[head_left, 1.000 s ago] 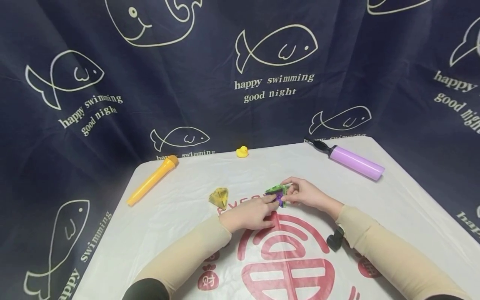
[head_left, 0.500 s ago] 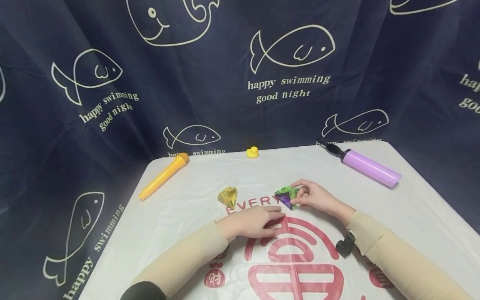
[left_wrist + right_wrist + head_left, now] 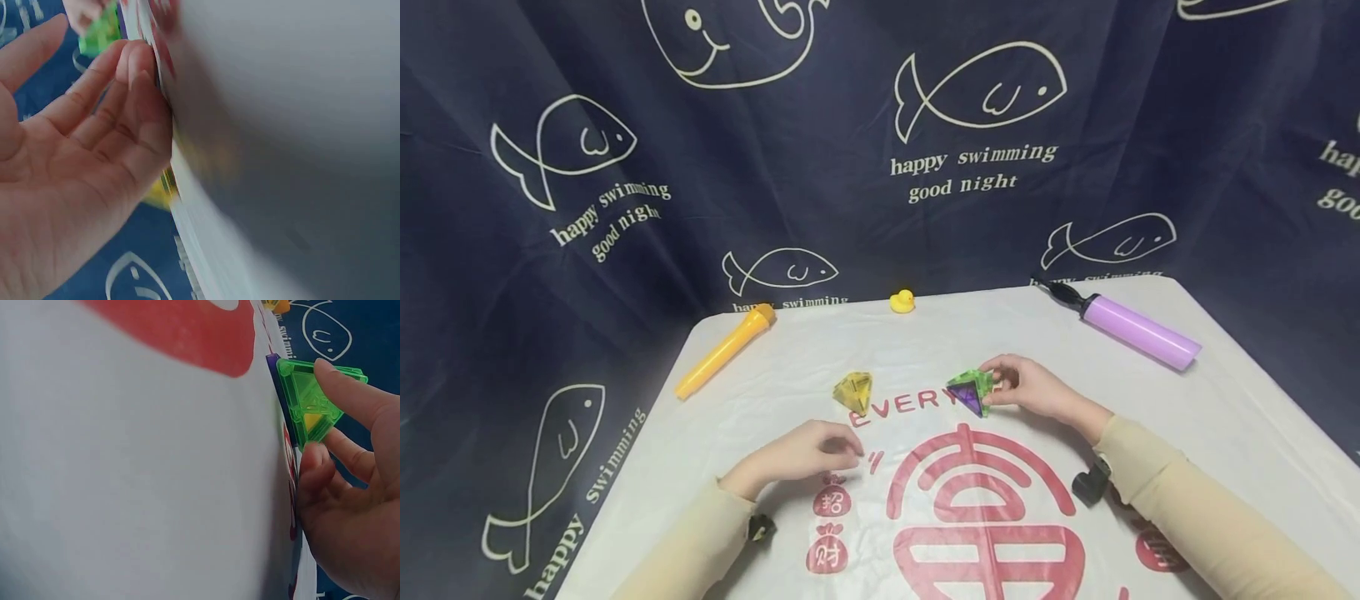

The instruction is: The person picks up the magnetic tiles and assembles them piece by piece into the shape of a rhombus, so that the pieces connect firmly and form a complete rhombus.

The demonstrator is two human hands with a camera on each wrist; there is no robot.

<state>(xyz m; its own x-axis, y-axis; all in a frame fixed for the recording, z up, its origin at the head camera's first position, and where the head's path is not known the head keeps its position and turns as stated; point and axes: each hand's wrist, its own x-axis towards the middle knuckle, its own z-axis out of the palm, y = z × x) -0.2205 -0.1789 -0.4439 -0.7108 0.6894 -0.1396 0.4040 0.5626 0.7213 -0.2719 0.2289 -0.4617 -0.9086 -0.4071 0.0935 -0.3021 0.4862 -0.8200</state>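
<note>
A translucent green triangular magnetic tile [image 3: 312, 394] stands in the middle of the table, with a dark purple triangular tile [image 3: 970, 397] against it. My right hand [image 3: 1030, 387] holds the green tile, thumb on one face and the other fingers curled near its lower corner. To the left lies a yellow translucent piece [image 3: 853, 392], made of triangular faces. Nearer to me, my left hand [image 3: 808, 450] hovers over the cloth with loosely bent fingers and nothing in them. In the left wrist view the left hand [image 3: 81, 144] shows its palm; the yellow piece is partly hidden behind it.
An orange toy microphone [image 3: 726, 352] lies at the table's left edge. At the back edge sits a yellow rubber duck [image 3: 902, 301]. A purple hand pump [image 3: 1138, 330] with a black nozzle lies back right. A dark curtain [image 3: 820, 200] hangs behind the table.
My left hand has come away from the tiles, back toward the left and nearer to me. The right hand stays at the green and purple tiles. The head view has shifted slightly.
</note>
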